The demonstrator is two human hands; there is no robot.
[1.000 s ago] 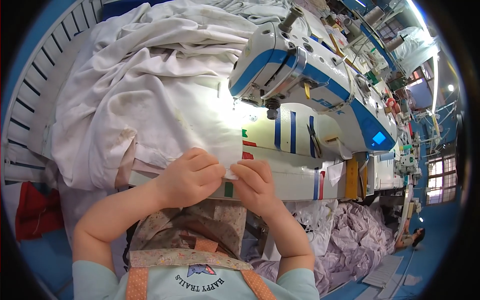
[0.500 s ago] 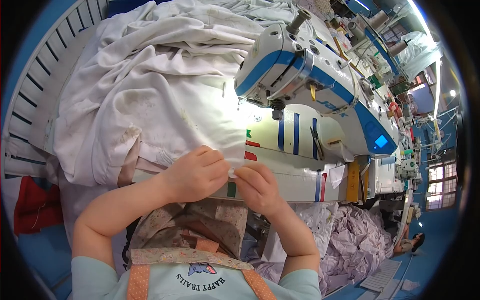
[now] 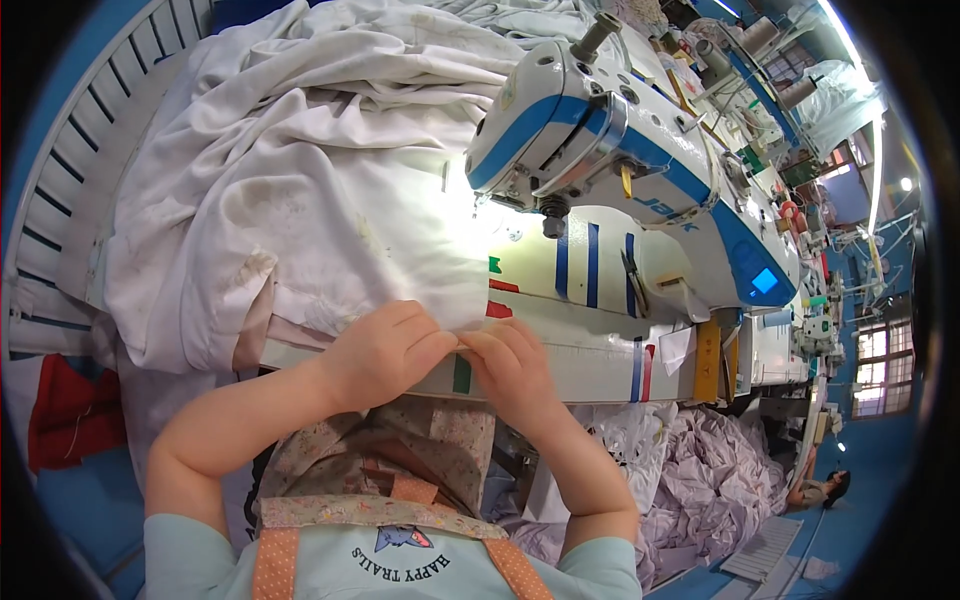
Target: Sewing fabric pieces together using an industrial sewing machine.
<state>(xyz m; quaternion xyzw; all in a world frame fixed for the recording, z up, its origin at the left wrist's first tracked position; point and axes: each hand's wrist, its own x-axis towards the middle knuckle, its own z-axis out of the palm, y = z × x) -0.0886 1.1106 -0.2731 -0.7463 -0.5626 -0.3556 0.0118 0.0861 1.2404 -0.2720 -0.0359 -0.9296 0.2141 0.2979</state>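
A large white cloth [image 3: 340, 220] lies bunched over the sewing table, its near right corner flat under the bright light of the sewing machine [image 3: 590, 150]. At that corner, by the table's front edge, my left hand [image 3: 385, 355] is closed, thumb and fingers pinching the cloth's edge. Facing it, my right hand [image 3: 508, 370] is also closed in a pinch at the same spot. Their fingertips meet and hide most of the bit of cloth between them. Both hands are in front of the needle area, apart from the machine.
Small scissors [image 3: 634, 282] lie on the machine bed, right of the needle. Coloured tape strips mark the white table [image 3: 580, 345]. Crumpled pale lilac fabric [image 3: 710, 480] is heaped below on the right. Red cloth [image 3: 75, 415] hangs at the left. Another person [image 3: 822, 488] is far right.
Both hands have come closer together, fingertips now meeting. My right hand has turned and risen slightly. The white bit that showed at its fingertips is now covered.
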